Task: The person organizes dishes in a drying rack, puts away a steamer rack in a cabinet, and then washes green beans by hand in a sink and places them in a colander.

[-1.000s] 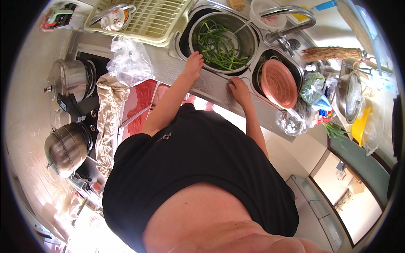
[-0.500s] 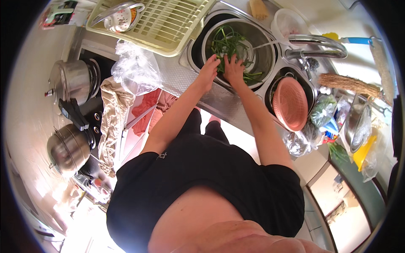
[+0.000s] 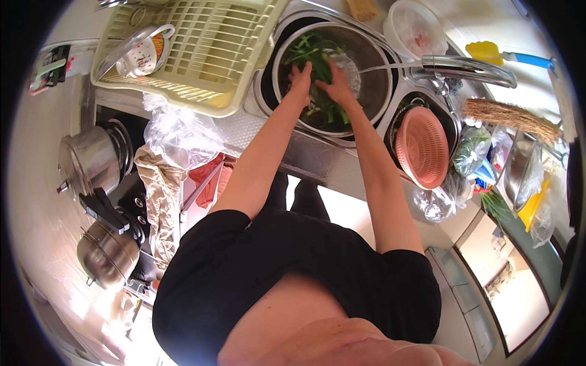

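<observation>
Long thin green vegetable stalks (image 3: 329, 114) lie in a round steel basin (image 3: 383, 91) set in the sink. A thin stream of water runs from the chrome faucet (image 3: 470, 69) into the basin. Both my hands are inside it among the stalks. My left hand (image 3: 300, 84) touches the greens on the left, fingers stretched out and apart. Across from it, my right hand (image 3: 339, 87) has its fingers spread, with greens against its thumb side. Motion slightly blurs both hands, and the stalks under them are partly hidden.
A coral-pink colander (image 3: 421, 148) fills the smaller right sink bowl. A pale yellow dish rack (image 3: 235, 100) stands on the left, holding a patterned mug (image 3: 143, 60). Beyond the faucet sit a white bowl (image 3: 415, 27) and a brush (image 3: 510, 119). Pots (image 3: 94, 160) line the far left.
My hands have moved apart a little and spread their fingers, shifting the stalks in the basin. The whole view has moved slightly, too.
</observation>
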The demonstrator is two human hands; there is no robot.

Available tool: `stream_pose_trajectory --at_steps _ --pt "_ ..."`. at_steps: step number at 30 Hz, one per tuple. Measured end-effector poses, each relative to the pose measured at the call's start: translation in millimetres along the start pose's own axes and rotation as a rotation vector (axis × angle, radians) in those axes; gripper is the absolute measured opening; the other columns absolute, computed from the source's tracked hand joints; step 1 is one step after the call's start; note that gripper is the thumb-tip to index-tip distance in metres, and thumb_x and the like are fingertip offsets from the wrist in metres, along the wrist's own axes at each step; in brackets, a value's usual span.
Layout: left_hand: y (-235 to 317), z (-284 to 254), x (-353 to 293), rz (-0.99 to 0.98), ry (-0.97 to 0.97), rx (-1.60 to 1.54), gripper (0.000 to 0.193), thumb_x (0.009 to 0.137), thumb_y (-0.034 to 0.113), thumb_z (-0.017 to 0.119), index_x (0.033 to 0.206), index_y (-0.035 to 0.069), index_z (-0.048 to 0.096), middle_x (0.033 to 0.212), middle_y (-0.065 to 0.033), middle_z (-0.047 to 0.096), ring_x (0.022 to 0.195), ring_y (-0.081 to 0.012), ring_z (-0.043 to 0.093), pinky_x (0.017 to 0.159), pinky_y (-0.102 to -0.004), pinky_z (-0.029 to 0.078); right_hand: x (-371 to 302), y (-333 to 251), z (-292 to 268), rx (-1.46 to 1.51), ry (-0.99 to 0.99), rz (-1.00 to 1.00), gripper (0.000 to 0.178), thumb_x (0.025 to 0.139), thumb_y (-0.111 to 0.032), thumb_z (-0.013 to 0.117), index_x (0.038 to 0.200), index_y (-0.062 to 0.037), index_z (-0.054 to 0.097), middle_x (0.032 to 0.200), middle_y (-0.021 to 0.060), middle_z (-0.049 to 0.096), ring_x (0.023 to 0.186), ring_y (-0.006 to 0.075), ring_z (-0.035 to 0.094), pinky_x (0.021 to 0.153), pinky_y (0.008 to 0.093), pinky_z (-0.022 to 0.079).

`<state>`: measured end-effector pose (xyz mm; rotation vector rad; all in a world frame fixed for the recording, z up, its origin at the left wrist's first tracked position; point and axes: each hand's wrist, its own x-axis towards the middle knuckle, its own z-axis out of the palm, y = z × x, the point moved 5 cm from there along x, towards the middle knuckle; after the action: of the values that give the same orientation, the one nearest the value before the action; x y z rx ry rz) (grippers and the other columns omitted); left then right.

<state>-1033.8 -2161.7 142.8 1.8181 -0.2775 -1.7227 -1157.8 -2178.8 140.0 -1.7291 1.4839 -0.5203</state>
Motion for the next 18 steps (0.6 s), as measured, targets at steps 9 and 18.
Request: stream_pose_trajectory --at_steps 9,18 --pt "8.6 8.9 -37.5 0.139 -0.085 0.155 0.078 0.082 0.035 0.065 0.142 0.012 0.021 0.138 -0.0186 0.029 0.126 -0.0327 0.034 0.095 -0.0497 0.039 -19.8 22.6 -62.8 -0.108 0.333 0.372 0.067 0.073 -0.034 0.071 0.130 -0.0108 0.043 0.131 0.0173 0.043 0.111 0.0352 0.050 0.086 0.0430 0.044" --pt "-21.5 -10.1 -26.1 0.074 -0.383 -0.125 0.066 0.081 0.008 0.054 0.139 0.003 0.023 0.135 -0.0190 0.031 0.124 -0.0280 0.034 0.095 -0.0409 0.039 -39.6 4.7 -34.2 -0.264 -0.024 0.118 0.053 0.080 -0.029 0.061 0.128 -0.0116 0.045 0.122 0.0196 0.050 0.113 0.0362 0.048 0.090 0.0420 0.042"
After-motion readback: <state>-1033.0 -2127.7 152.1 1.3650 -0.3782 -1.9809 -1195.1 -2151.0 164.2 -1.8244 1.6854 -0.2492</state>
